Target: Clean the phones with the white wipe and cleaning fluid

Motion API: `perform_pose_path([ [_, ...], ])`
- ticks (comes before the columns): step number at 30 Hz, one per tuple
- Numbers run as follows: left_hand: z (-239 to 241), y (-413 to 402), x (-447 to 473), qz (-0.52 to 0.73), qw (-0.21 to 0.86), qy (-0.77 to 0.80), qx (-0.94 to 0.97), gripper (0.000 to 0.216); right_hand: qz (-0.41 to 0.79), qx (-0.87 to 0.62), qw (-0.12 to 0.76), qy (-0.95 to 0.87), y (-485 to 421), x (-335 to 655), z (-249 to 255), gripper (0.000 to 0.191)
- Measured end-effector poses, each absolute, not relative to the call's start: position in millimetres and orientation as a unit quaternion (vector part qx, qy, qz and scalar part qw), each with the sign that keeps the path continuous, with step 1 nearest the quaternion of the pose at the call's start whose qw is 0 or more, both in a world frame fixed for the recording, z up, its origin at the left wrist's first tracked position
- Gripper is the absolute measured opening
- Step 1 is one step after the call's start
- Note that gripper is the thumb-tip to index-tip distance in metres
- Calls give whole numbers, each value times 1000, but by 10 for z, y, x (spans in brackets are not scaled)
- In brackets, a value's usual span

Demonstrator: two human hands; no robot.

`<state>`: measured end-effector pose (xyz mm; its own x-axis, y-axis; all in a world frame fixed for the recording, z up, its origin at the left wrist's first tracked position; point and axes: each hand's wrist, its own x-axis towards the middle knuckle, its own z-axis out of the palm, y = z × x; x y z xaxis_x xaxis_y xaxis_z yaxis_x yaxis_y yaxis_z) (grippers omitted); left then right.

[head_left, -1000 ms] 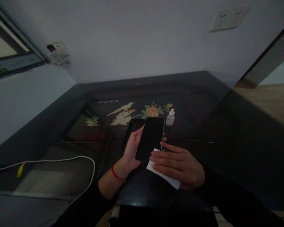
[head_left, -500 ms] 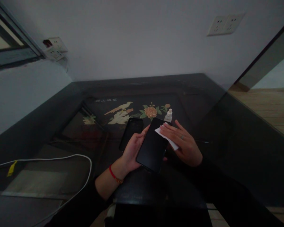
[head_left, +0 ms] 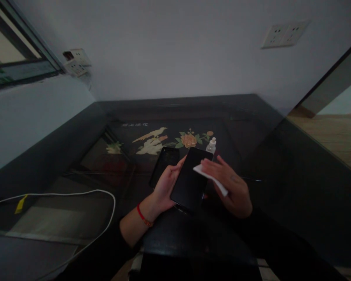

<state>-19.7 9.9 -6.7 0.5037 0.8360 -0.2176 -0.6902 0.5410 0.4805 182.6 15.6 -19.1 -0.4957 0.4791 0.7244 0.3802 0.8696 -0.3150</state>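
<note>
A black smartphone (head_left: 188,181) rests in my left hand (head_left: 163,189), tilted, its dark screen facing up. My left thumb lies along its left edge, and fingertips show at its right edge. My right hand (head_left: 228,183) presses a folded white wipe (head_left: 212,179) against the upper right of the screen, fingers flat over it and slightly blurred. Behind the phone, a black phone case (head_left: 165,164) lies on the table, partly covered by my left hand. A small clear bottle with a white cap (head_left: 211,145) stands just beyond the phone's top right corner.
The dark glossy table (head_left: 280,164) carries an inlaid bird and flower picture (head_left: 188,140). A white cable (head_left: 76,193) with a yellow tag (head_left: 21,203) curves along the left side. Wall sockets (head_left: 285,34) are at the upper right, with more sockets (head_left: 77,62) at the left.
My right hand has slid the wipe slightly down the screen. The whole view has shifted a little, so everything appears further right. My left hand still holds the phone.
</note>
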Motion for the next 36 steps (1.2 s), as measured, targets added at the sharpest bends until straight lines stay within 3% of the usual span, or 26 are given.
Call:
perform_pose_path([
  [3, -62, 48, -187, 379, 887, 177, 196, 57, 22, -352, 450, -821, 292, 1930, -205, 53],
  [6, -62, 17, -178, 359, 893, 175, 208, 56, 11, -351, 414, -840, 357, 1956, -225, 53],
  [11, -78, 46, -173, 405, 873, 209, 176, 55, 11, -262, 354, -898, 251, 1826, -206, 52],
  [15, -48, 98, -167, 464, 832, 255, 166, 56, 20, -160, 323, -933, 83, 1683, -187, 40],
  [21, 2, 114, -153, 467, 829, 277, 138, 57, 42, -38, 284, -957, -52, 1595, -183, 38],
  [23, -23, 102, -158, 470, 825, 277, 147, 56, 55, -75, 327, -941, -21, 1646, -162, 39],
  [27, -90, 39, -155, 422, 857, 238, 174, 54, 60, -300, 449, -840, 161, 1820, -147, 53],
  [30, -109, -25, -116, 367, 887, 212, 180, 52, 31, -371, 423, -826, 293, 1887, -194, 54],
  [36, -130, -41, -35, 391, 873, 257, 139, 53, 15, -301, 337, -892, 219, 1719, -266, 51],
])
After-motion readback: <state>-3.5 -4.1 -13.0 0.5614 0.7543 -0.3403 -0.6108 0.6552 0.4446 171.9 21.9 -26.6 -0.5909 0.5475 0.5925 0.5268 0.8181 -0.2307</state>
